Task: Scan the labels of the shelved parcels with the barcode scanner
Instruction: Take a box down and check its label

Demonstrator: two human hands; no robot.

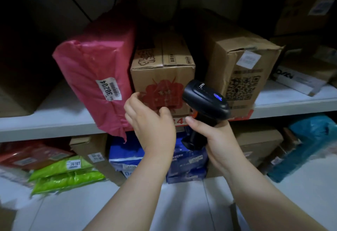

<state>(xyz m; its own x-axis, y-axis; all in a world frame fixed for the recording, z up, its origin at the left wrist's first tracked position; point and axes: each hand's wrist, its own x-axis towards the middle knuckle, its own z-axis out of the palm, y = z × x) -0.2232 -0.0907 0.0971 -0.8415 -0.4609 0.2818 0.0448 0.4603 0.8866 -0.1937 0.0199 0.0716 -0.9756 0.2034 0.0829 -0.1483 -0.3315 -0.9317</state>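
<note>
My right hand point(209, 132) grips the handle of a black barcode scanner point(206, 97) whose blue light glows; its head is held in front of the shelved boxes. My left hand point(147, 117) hovers with loosely curled fingers in front of a cardboard box with a red flower print point(162, 84), holding nothing. A pink plastic-wrapped parcel point(94, 72) leans to the left of that box, its white label point(109, 89) reading 302U4. On the right stands a brown box with a QR code point(240, 72).
The white shelf point(45, 121) carries the parcels. Below it on the floor lie green bags point(69, 174), a blue pack point(127, 154), brown boxes point(259, 143) and a teal bag point(310, 139). More boxes point(310, 8) sit at the far right.
</note>
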